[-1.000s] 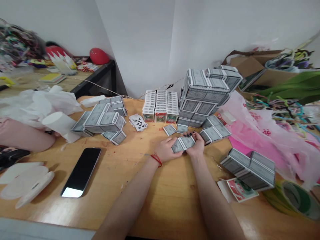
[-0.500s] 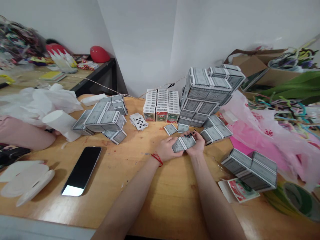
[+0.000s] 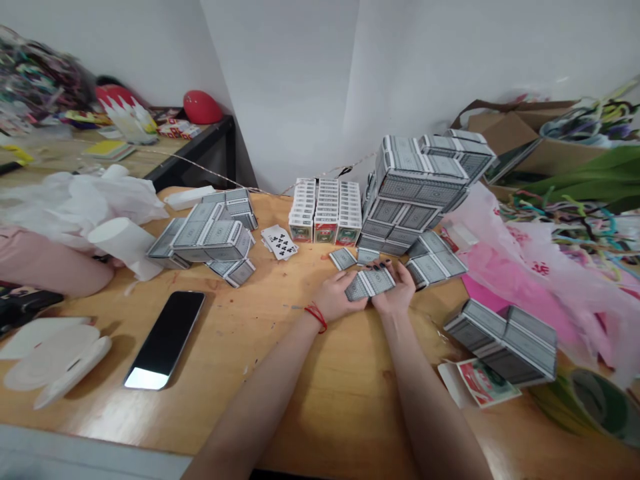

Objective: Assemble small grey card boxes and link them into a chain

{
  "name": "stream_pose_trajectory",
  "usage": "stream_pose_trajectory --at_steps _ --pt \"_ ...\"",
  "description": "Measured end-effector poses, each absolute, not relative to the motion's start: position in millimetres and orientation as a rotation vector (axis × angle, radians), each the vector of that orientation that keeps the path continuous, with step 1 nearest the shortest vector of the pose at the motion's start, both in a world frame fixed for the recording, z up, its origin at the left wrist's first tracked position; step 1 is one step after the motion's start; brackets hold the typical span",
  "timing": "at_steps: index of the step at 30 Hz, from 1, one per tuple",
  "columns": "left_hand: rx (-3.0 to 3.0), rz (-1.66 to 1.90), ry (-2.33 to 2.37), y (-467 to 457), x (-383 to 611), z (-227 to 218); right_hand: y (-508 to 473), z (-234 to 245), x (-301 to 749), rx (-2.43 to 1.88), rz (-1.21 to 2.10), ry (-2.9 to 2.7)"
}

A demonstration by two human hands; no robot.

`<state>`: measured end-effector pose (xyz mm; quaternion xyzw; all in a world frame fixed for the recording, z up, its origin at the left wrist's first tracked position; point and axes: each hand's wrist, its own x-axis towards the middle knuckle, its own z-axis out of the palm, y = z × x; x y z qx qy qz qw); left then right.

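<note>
Between my hands is a piece made of grey-backed playing cards (image 3: 370,285), with a white band across its middle. My left hand (image 3: 336,297), a red cord at its wrist, is closed on its left side. My right hand (image 3: 397,292) grips its right end, dark nails at the far edge. Just beyond lie two small stacks of cards, one on the left (image 3: 343,259) and one on the right (image 3: 368,256). A tall stack of card-covered blocks (image 3: 415,187) rises behind my right hand. Near it, more card blocks (image 3: 436,260) rest on the table.
Rows of card boxes (image 3: 326,212) stand at the back beside loose face-up cards (image 3: 280,243). Left are more card blocks (image 3: 213,233) and a phone (image 3: 165,340). Right are a card block (image 3: 503,340), an opened card box (image 3: 483,382), pink plastic (image 3: 530,260) and a tape roll (image 3: 595,403).
My right fingers have shifted slightly along the far edge of the held cards. The whole view has moved a little; the surrounding things stay in place.
</note>
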<state>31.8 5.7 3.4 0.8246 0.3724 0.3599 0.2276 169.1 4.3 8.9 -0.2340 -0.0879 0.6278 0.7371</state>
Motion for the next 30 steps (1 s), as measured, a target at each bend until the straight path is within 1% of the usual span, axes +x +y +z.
stream_pose_trajectory --at_steps 7,13,20,30 --pt "2.211 0.936 1.004 10.2 31.5 8.4 2.1 9.3 173.9 -0.570 1.303 -0.157" --pt "2.218 0.903 0.994 9.8 30.9 4.5 4.8 5.5 172.7 -0.593 1.278 -0.162" --pt "2.239 0.898 0.989 10.3 33.6 -4.0 7.9 3.6 169.5 -0.608 1.287 -0.171" --pt "2.218 0.883 1.043 9.4 34.5 -2.5 9.4 5.1 166.3 -0.685 1.289 -0.224"
